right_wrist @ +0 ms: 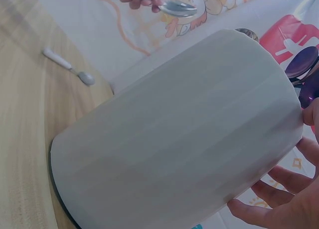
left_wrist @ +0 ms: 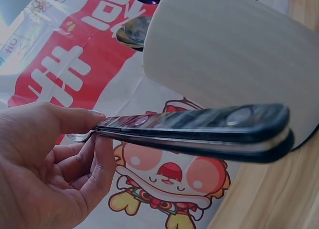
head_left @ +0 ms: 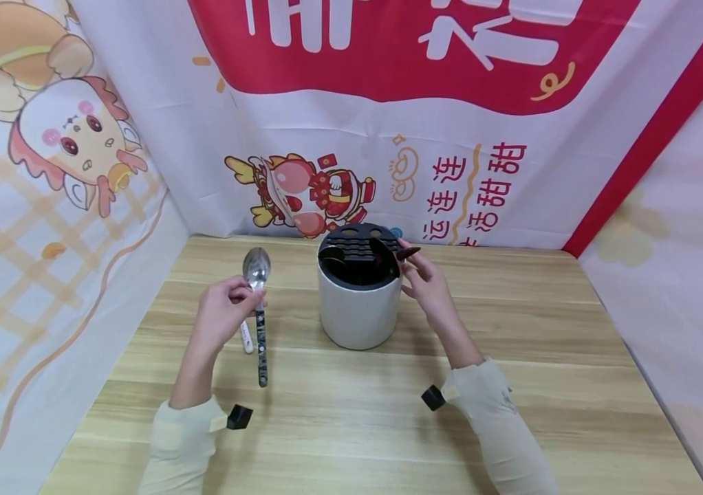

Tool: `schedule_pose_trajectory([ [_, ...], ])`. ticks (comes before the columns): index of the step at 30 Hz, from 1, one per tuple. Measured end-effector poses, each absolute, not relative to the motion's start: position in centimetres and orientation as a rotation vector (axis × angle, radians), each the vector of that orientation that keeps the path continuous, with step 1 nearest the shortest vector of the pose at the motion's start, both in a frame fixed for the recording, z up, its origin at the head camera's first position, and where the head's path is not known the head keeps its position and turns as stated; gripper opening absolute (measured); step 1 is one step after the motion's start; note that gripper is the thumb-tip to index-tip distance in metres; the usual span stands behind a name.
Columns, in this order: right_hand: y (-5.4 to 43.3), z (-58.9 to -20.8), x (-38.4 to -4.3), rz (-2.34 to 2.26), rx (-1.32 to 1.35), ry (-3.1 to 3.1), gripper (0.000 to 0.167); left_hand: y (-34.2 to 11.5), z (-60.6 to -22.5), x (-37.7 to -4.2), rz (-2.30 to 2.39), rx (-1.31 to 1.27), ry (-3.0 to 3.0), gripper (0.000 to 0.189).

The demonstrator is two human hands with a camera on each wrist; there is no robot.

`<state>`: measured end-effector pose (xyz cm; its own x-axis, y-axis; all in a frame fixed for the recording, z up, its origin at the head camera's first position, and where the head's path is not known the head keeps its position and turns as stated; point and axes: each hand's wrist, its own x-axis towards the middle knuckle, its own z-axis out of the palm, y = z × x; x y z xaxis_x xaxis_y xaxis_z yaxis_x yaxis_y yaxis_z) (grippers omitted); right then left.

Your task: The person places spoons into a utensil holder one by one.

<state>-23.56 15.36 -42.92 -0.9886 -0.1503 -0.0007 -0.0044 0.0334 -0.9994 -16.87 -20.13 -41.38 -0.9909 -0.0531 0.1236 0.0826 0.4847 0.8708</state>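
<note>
My left hand (head_left: 228, 306) pinches a metal spoon (head_left: 261, 337) near its neck, between thumb and fingers. The spoon's dark patterned handle (left_wrist: 199, 127) has round rivets; its silver bowl (head_left: 256, 265) points toward the back wall. A white cylindrical utensil holder (head_left: 358, 313) with a black slotted top (head_left: 358, 242) stands upright on the table. My right hand (head_left: 428, 278) rests its spread fingers against the holder's right side, close to the rim. Shiny dark purple spoons (right_wrist: 301, 62) stick out of the holder beside the right thumb.
A small spoon with a white handle (right_wrist: 57, 58) lies on the wooden table (head_left: 351, 419), partly hidden by the left hand in the head view. Printed cloth (head_left: 302, 117) hangs behind the table and along both sides. A black block (head_left: 240, 416) is fixed at each cuff.
</note>
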Motion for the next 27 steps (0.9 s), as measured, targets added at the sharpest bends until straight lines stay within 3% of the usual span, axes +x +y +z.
schedule_pose_trajectory([
  [27,15.4,-42.9,-23.5,-2.099,-0.169,2.212,0.045,-16.5,-37.6,-17.1,-1.66,-0.087,-2.385,0.034],
])
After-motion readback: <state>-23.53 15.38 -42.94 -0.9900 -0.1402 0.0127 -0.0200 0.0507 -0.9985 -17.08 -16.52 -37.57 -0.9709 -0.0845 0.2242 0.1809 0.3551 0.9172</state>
